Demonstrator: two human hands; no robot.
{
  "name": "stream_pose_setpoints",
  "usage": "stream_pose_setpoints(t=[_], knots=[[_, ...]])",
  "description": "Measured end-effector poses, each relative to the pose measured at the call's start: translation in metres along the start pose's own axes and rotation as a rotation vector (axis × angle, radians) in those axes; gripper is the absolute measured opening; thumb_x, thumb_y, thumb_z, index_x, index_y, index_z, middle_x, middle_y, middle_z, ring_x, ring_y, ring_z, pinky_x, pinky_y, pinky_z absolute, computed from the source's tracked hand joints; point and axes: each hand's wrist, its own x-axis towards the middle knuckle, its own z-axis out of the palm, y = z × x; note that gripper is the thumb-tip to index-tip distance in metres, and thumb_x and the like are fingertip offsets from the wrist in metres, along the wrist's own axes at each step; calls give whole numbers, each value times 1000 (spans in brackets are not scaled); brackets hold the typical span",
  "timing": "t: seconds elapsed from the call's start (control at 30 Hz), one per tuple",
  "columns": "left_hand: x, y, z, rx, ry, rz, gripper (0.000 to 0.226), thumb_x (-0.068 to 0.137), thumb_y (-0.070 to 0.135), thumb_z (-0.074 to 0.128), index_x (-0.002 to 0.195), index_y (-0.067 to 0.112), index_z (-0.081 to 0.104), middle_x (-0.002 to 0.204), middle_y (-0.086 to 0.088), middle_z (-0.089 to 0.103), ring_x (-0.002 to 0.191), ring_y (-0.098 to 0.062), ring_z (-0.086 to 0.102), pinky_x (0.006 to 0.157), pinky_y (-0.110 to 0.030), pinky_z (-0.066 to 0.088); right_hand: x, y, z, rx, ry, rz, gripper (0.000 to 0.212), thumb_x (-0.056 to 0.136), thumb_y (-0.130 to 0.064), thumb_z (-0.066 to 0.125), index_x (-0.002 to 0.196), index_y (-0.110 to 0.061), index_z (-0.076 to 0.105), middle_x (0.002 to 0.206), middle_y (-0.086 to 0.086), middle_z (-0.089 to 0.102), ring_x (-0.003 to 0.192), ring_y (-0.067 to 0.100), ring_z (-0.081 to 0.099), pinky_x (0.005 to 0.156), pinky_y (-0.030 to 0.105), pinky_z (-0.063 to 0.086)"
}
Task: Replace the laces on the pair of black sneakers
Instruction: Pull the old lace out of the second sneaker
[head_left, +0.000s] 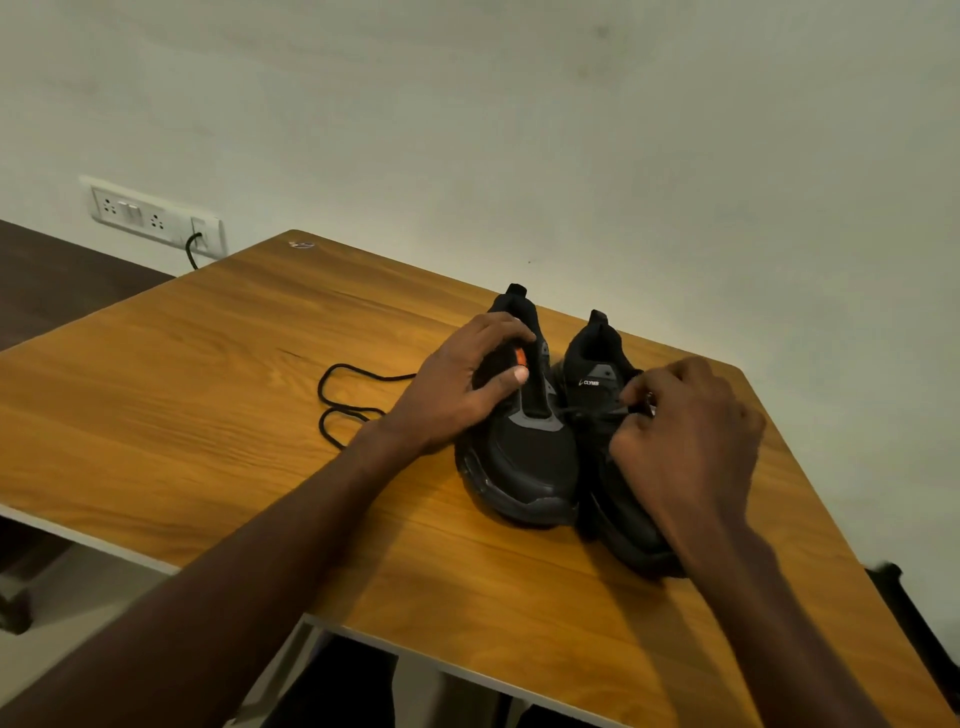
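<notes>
Your left hand (457, 387) curls over the unlaced black mesh sneaker (524, 441); a loose black cord lace (337, 402) lies just outside that wrist. Your right hand (685, 441) pinches the lace (597, 413) on the second black sneaker (597, 364) beneath it. Step, judging by this: unlacing. Next, draw it free of the eyelets.

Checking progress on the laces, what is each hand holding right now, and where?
Left hand grips the left sneaker at its collar. Right hand pinches the lace on the right sneaker.
</notes>
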Motion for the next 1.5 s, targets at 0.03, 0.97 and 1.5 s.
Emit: stream_pose_setpoints(t=[0.03,0.97,1.5], knots=[[-1,4,0,15,-7,11,45,101,41,61,143,28,51,148,11,47,138,-5,43,108,-26,41,-3,0,-3,38,-11,-54,30,81,-11,71,108,-24,73,117,0,61,111,20,55,101,48,39],[-3,6,-6,96,-253,-70,89,82,65,73,157,46,28,167,19,25,159,-4,3,125,-59,17,19,-19,20,377,-120,-169,16,100,-28,65,115,-34,61,106,-14,71,98,4,65,88,36,54],[-6,8,-7,39,-272,-91,86,83,59,77,155,48,31,166,24,24,159,-2,2,125,-61,21,17,-6,17,208,-203,-103,25,96,-8,65,113,-24,75,107,-6,70,95,10,62,83,17,46]])
